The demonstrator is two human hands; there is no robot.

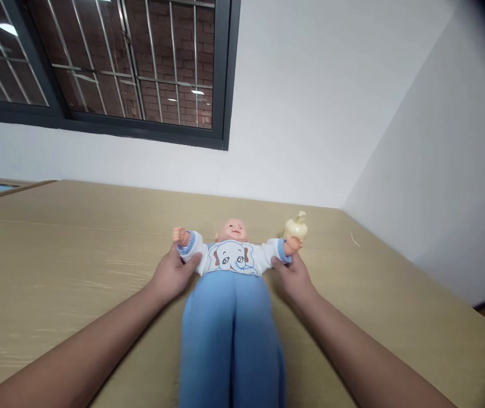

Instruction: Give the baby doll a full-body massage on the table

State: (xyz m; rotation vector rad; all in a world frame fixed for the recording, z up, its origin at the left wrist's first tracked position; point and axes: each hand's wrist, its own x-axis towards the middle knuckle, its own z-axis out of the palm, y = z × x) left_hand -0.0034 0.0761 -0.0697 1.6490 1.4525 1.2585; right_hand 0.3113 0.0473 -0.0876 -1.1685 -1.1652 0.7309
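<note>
A baby doll (232, 231) lies on its back on the tabletop, head away from me, arms spread to both sides. It wears a white top (233, 258) with an elephant print and blue cuffs, and blue trousers (231, 334) that stretch toward me. My left hand (174, 273) grips the doll's sleeve on the left, thumb on top near the cuff. On the other side, my right hand (294, 276) holds the right-hand sleeve the same way, thumb over the cuff. The fingers of both hands are mostly hidden beneath the sleeves.
A cream pump bottle (296, 228) stands just behind the doll's right-hand fist. A thin pale strand (355, 239) lies farther right on the wood-toned table (76, 238). White walls (293, 113) meet at the back right, and a barred window (140, 62) is at the upper left.
</note>
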